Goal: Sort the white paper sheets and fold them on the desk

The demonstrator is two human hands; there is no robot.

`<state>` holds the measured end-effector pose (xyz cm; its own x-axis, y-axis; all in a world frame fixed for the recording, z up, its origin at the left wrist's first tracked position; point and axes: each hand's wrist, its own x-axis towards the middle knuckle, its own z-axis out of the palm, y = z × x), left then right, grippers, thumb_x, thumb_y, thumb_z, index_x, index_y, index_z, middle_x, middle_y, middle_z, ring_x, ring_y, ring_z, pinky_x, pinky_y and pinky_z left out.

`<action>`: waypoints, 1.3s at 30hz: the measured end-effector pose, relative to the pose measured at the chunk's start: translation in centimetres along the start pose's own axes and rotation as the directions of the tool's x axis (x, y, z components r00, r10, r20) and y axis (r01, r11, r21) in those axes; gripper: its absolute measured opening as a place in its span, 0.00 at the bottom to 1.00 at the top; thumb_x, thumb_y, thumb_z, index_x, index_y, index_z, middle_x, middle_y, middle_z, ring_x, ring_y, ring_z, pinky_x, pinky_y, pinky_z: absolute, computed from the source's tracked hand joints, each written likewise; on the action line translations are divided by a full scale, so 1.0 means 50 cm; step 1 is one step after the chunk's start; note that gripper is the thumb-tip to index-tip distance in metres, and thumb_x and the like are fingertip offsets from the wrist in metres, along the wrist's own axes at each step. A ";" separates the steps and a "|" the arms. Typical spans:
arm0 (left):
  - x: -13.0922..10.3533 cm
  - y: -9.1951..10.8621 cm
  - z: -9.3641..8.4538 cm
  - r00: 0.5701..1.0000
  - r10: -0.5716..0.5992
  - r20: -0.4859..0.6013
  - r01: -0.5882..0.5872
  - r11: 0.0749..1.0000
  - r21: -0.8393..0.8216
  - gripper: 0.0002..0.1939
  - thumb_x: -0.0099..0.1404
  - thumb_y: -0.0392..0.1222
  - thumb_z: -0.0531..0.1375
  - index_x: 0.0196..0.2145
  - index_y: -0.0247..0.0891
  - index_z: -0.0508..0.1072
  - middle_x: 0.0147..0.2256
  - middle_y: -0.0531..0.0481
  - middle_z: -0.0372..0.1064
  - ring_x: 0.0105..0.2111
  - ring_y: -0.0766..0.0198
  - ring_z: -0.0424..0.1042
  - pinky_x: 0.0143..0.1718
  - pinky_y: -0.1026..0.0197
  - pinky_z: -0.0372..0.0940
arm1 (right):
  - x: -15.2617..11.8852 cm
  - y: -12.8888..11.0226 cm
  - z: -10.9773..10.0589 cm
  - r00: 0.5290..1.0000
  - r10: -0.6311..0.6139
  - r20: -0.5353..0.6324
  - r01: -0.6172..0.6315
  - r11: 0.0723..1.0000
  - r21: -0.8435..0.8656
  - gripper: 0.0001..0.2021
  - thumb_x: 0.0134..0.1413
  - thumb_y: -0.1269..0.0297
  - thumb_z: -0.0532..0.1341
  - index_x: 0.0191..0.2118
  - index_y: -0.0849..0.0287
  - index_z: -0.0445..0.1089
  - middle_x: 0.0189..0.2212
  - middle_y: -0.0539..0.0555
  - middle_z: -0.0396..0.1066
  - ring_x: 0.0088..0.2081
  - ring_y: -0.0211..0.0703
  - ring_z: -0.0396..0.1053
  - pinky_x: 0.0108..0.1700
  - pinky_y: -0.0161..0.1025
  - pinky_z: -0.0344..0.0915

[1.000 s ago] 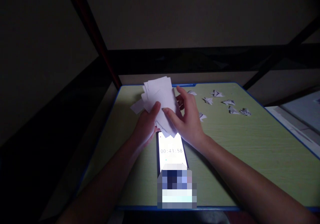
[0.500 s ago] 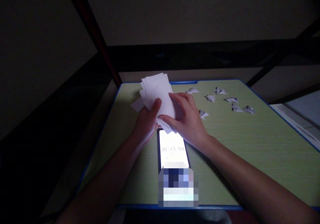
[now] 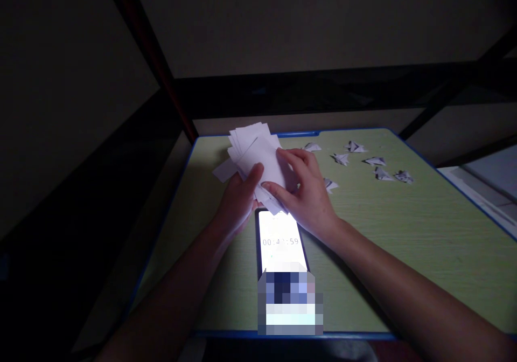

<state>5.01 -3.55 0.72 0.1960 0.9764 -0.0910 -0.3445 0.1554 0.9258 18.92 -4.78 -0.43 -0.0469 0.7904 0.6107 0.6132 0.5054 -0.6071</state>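
Forearms (image 3: pixel 404 277) flanking a lit phone (image 3: pixel 283 249), left hand (image 3: pixel 237 200) and right hand (image 3: pixel 310 192) gripped papers (image 3: pixel 264 154) near its far end, thumbs (image 3: pixel 255 175) uppermost.

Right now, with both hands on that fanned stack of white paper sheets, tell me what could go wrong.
The uneven, fanned stack of white paper sheets might slip apart between the left hand and right hand. One could then drop onto the lit, dark-edged rectangular phone, perhaps covering its timer digits.
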 end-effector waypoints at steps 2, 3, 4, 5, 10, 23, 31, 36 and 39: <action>-0.001 0.000 0.002 1.000 -0.001 0.005 0.001 1.000 0.011 0.20 0.63 0.47 0.57 0.51 0.36 0.65 0.44 0.42 0.73 0.44 0.54 0.74 0.36 0.58 0.72 | 0.000 0.000 -0.001 1.000 -0.003 -0.012 0.003 1.000 -0.008 0.26 0.50 0.55 0.66 0.55 0.53 0.64 0.51 0.60 0.61 0.54 0.54 0.62 0.53 0.54 0.64; -0.001 0.001 0.002 1.000 -0.005 0.009 0.005 1.000 0.019 0.19 0.63 0.47 0.57 0.50 0.37 0.66 0.44 0.43 0.73 0.44 0.55 0.74 0.35 0.58 0.72 | 0.000 0.000 -0.003 1.000 -0.009 -0.024 0.008 1.000 -0.014 0.25 0.50 0.55 0.67 0.53 0.53 0.65 0.51 0.60 0.62 0.54 0.55 0.62 0.53 0.54 0.64; -0.001 0.001 0.002 1.000 -0.012 0.010 0.011 1.000 0.024 0.18 0.63 0.47 0.57 0.49 0.38 0.66 0.43 0.44 0.74 0.44 0.55 0.74 0.35 0.58 0.72 | 0.000 -0.001 -0.004 0.999 -0.020 -0.039 0.019 1.000 -0.021 0.22 0.49 0.56 0.67 0.50 0.53 0.65 0.51 0.60 0.62 0.54 0.55 0.62 0.53 0.54 0.64; -0.001 0.001 0.002 1.000 -0.018 0.008 0.018 0.999 0.027 0.18 0.63 0.47 0.56 0.49 0.38 0.66 0.42 0.44 0.74 0.44 0.55 0.74 0.35 0.58 0.72 | 0.001 -0.002 -0.006 0.998 -0.035 -0.054 0.033 0.999 -0.030 0.20 0.49 0.58 0.66 0.48 0.53 0.66 0.51 0.59 0.63 0.54 0.55 0.62 0.53 0.54 0.63; 0.001 0.003 -0.002 0.999 -0.035 -0.023 0.035 0.999 -0.001 0.15 0.57 0.43 0.59 0.43 0.38 0.67 0.39 0.45 0.74 0.42 0.54 0.74 0.35 0.55 0.71 | 0.003 -0.006 -0.012 0.980 -0.147 -0.136 0.137 0.987 -0.085 0.05 0.54 0.67 0.62 0.37 0.54 0.67 0.43 0.56 0.70 0.48 0.50 0.67 0.50 0.51 0.63; -0.007 0.022 -0.006 0.996 0.006 0.087 0.009 0.984 -0.176 0.15 0.47 0.38 0.64 0.35 0.34 0.73 0.30 0.48 0.75 0.37 0.54 0.73 0.35 0.57 0.67 | -0.013 -0.034 -0.016 0.898 -0.425 -0.117 0.419 0.905 -0.070 0.06 0.53 0.75 0.62 0.37 0.58 0.68 0.32 0.55 0.74 0.39 0.46 0.69 0.41 0.46 0.63; -0.003 0.021 -0.016 0.996 0.025 0.082 -0.004 0.970 -0.244 0.15 0.45 0.35 0.62 0.34 0.34 0.74 0.34 0.47 0.75 0.39 0.55 0.72 0.39 0.56 0.66 | -0.014 -0.049 -0.022 0.924 -0.368 -0.107 0.372 0.928 0.021 0.06 0.55 0.73 0.60 0.39 0.59 0.70 0.33 0.55 0.75 0.37 0.45 0.70 0.39 0.45 0.62; -0.003 0.015 -0.018 0.999 -0.043 0.008 0.043 0.974 -0.221 0.17 0.41 0.29 0.60 0.33 0.35 0.71 0.29 0.52 0.73 0.36 0.58 0.72 0.36 0.59 0.66 | -0.007 -0.044 -0.023 0.994 0.058 -0.095 -0.024 0.944 0.330 0.07 0.61 0.69 0.55 0.37 0.58 0.71 0.30 0.51 0.73 0.32 0.39 0.69 0.34 0.38 0.63; -0.003 0.015 -0.017 0.998 -0.056 -0.015 0.053 0.980 -0.191 0.17 0.42 0.30 0.60 0.34 0.35 0.70 0.30 0.51 0.73 0.36 0.58 0.72 0.34 0.59 0.66 | 0.003 -0.039 -0.029 0.977 0.213 0.024 -0.205 0.891 0.404 0.09 0.61 0.63 0.56 0.37 0.58 0.72 0.27 0.50 0.71 0.30 0.39 0.67 0.31 0.37 0.62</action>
<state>3.93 -3.45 1.09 0.2017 0.9681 -0.1485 -0.5023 0.2324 0.8329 18.85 -6.14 1.56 0.0656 0.8882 0.4548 0.2373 0.4288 -0.8717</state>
